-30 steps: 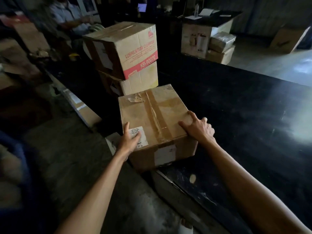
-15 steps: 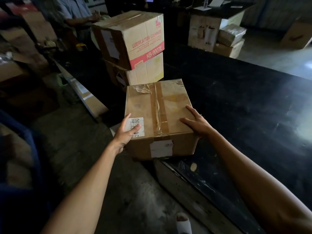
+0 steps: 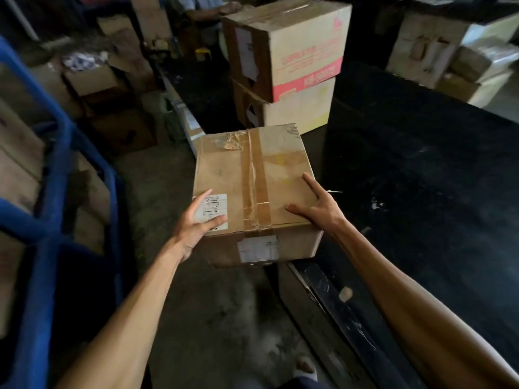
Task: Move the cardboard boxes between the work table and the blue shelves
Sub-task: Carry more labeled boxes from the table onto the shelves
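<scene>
A taped brown cardboard box [image 3: 269, 169] with white labels hangs partly over the near edge of the black work table [image 3: 421, 178]. My left hand [image 3: 196, 223] grips its near left corner, thumb on the top label. My right hand [image 3: 320, 209] holds its right edge, with the forefinger and thumb spread on top and the other fingers hidden down the side. The blue shelves [image 3: 59, 153] stand at the left, with boxes on them.
Just behind the held box, two stacked cartons stand on the table, a pink-striped one [image 3: 295, 43] on a yellowish one [image 3: 297, 110]. A person [image 3: 202, 9] stands beyond them. More boxes [image 3: 449, 57] stand at the far right. Concrete floor runs between table and shelves.
The box has slid toward me and left, now overhanging the table edge. My view has turned left, bringing the blue shelves in. Both hands stay on the box.
</scene>
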